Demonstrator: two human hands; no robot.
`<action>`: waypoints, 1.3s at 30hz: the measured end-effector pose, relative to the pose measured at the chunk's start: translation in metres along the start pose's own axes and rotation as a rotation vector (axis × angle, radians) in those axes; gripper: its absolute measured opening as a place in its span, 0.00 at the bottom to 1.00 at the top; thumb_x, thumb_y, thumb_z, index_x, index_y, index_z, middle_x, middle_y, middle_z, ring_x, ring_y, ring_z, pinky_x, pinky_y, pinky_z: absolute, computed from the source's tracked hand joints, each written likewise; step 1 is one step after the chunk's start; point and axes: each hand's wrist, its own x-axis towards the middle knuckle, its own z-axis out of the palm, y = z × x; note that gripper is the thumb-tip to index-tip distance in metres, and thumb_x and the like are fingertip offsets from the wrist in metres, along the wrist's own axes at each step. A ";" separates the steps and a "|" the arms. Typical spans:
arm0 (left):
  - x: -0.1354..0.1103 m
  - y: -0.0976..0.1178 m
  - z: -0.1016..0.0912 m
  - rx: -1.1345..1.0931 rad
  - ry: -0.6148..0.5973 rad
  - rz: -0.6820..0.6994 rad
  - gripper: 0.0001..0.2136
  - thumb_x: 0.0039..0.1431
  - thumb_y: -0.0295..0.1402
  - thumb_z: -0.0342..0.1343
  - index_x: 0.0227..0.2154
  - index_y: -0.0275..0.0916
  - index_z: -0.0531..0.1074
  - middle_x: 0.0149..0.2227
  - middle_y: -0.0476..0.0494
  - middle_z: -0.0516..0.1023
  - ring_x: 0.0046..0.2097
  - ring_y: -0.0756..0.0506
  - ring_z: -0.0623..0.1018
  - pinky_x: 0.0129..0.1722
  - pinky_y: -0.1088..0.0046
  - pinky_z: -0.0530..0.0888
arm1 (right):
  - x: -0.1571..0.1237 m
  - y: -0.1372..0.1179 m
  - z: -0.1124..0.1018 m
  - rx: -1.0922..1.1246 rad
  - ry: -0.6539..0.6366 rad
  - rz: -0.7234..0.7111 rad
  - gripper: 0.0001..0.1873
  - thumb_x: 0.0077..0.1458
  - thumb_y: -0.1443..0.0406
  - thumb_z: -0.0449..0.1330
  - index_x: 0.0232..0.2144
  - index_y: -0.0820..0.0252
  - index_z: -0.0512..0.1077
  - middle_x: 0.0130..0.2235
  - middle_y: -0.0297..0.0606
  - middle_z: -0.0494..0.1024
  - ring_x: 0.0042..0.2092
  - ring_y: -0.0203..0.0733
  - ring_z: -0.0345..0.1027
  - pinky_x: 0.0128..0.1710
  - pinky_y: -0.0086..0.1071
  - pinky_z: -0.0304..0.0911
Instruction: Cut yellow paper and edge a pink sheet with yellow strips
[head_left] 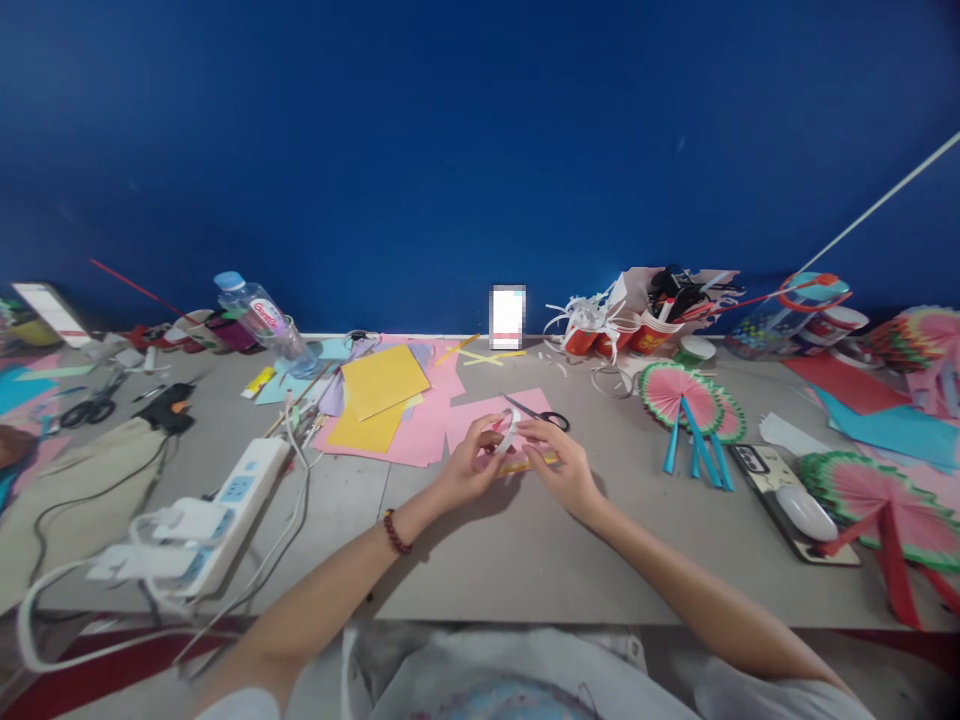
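Note:
My left hand (472, 462) is closed around one side of a white ring (510, 430) that looks like a roll of tape. My right hand (562, 465) meets the ring from the other side, its bent fingertips at the ring's edge. Behind my hands lies a sheet of pink paper (465, 415), with dark-handled scissors (551, 419) on its right part, blades partly apart. A yellow strip (551, 458) shows beneath my fingers; part of it is hidden.
Yellow paper (386, 380) on pink sheets lies to the left, near a tilted bottle (270, 320) and a white power strip (240, 510) with cables. Pink-green paper fans (686, 395), a phone (757, 490) with a mouse (806, 513), and red cups (652, 335) stand right. Another person's hand (15, 445) shows far left.

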 end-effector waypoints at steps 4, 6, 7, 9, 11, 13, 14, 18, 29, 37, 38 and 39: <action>0.004 0.008 -0.001 -0.105 0.000 -0.092 0.17 0.62 0.38 0.53 0.53 0.44 0.63 0.49 0.39 0.72 0.48 0.46 0.74 0.48 0.68 0.72 | 0.002 -0.001 -0.001 0.007 -0.055 -0.020 0.14 0.58 0.67 0.55 0.46 0.54 0.72 0.45 0.40 0.78 0.49 0.43 0.71 0.50 0.40 0.65; 0.005 0.011 -0.001 -0.147 0.015 -0.150 0.15 0.61 0.39 0.55 0.49 0.43 0.67 0.48 0.40 0.73 0.45 0.46 0.75 0.46 0.69 0.72 | 0.002 -0.002 -0.001 0.001 -0.082 -0.038 0.14 0.59 0.67 0.55 0.47 0.53 0.72 0.46 0.40 0.78 0.49 0.43 0.70 0.51 0.40 0.65; 0.005 0.012 -0.001 -0.168 0.020 -0.176 0.15 0.61 0.39 0.54 0.48 0.42 0.68 0.46 0.41 0.73 0.43 0.47 0.76 0.44 0.70 0.73 | 0.002 -0.002 -0.001 -0.006 -0.097 -0.047 0.15 0.59 0.66 0.55 0.48 0.53 0.71 0.46 0.40 0.78 0.49 0.44 0.70 0.51 0.40 0.64; 0.005 0.013 -0.001 -0.205 0.037 -0.207 0.15 0.61 0.41 0.53 0.48 0.41 0.69 0.43 0.41 0.75 0.38 0.48 0.76 0.40 0.70 0.73 | 0.000 -0.003 -0.001 -0.025 -0.120 -0.055 0.16 0.59 0.66 0.55 0.50 0.52 0.70 0.47 0.40 0.77 0.49 0.44 0.70 0.51 0.40 0.64; 0.006 0.011 -0.001 -0.220 0.059 -0.216 0.15 0.60 0.42 0.54 0.46 0.40 0.69 0.41 0.42 0.75 0.36 0.49 0.76 0.38 0.71 0.73 | -0.002 -0.002 -0.001 -0.045 -0.129 -0.047 0.20 0.59 0.66 0.55 0.54 0.52 0.66 0.49 0.40 0.76 0.49 0.43 0.70 0.50 0.39 0.65; 0.006 0.010 -0.002 -0.226 0.077 -0.225 0.15 0.59 0.42 0.55 0.45 0.39 0.70 0.39 0.42 0.76 0.35 0.49 0.76 0.36 0.72 0.73 | 0.000 0.002 -0.005 -0.092 -0.103 -0.024 0.21 0.59 0.66 0.55 0.54 0.54 0.64 0.49 0.41 0.75 0.48 0.43 0.69 0.47 0.37 0.66; 0.006 0.009 -0.003 -0.229 0.087 -0.227 0.15 0.59 0.42 0.56 0.44 0.39 0.70 0.38 0.42 0.76 0.34 0.49 0.76 0.36 0.72 0.73 | 0.001 0.004 -0.008 -0.139 -0.084 -0.012 0.19 0.59 0.66 0.54 0.53 0.55 0.65 0.48 0.42 0.75 0.46 0.43 0.69 0.46 0.36 0.66; 0.006 0.009 -0.006 -0.236 0.098 -0.241 0.15 0.59 0.42 0.56 0.45 0.39 0.69 0.37 0.43 0.76 0.34 0.49 0.77 0.38 0.71 0.74 | 0.012 0.023 -0.028 -0.483 -0.085 0.087 0.09 0.59 0.67 0.52 0.38 0.58 0.71 0.37 0.42 0.76 0.41 0.46 0.67 0.42 0.36 0.62; 0.008 0.007 -0.011 -0.285 0.146 -0.252 0.16 0.58 0.40 0.57 0.46 0.38 0.65 0.35 0.45 0.75 0.30 0.50 0.78 0.35 0.72 0.75 | 0.016 0.046 -0.041 -0.706 -0.303 0.322 0.08 0.55 0.63 0.58 0.35 0.60 0.74 0.37 0.41 0.77 0.42 0.45 0.67 0.41 0.32 0.59; 0.009 0.008 -0.014 -0.293 0.172 -0.258 0.18 0.55 0.40 0.59 0.45 0.39 0.66 0.38 0.45 0.75 0.30 0.50 0.79 0.34 0.72 0.76 | 0.016 0.052 -0.034 -0.620 -0.330 0.378 0.11 0.55 0.63 0.56 0.38 0.58 0.77 0.40 0.42 0.78 0.44 0.46 0.69 0.41 0.33 0.61; 0.010 0.007 -0.014 -0.299 0.165 -0.257 0.18 0.55 0.40 0.59 0.46 0.39 0.65 0.38 0.45 0.75 0.30 0.50 0.79 0.34 0.72 0.76 | 0.016 0.054 -0.035 -0.600 -0.312 0.379 0.11 0.54 0.64 0.56 0.38 0.58 0.77 0.40 0.42 0.79 0.44 0.46 0.70 0.41 0.33 0.61; 0.010 0.007 -0.015 -0.302 0.161 -0.257 0.18 0.55 0.40 0.59 0.46 0.39 0.65 0.37 0.45 0.75 0.30 0.50 0.79 0.34 0.72 0.76 | 0.016 0.056 -0.035 -0.573 -0.283 0.387 0.11 0.53 0.64 0.57 0.37 0.58 0.77 0.39 0.42 0.79 0.42 0.46 0.70 0.40 0.34 0.62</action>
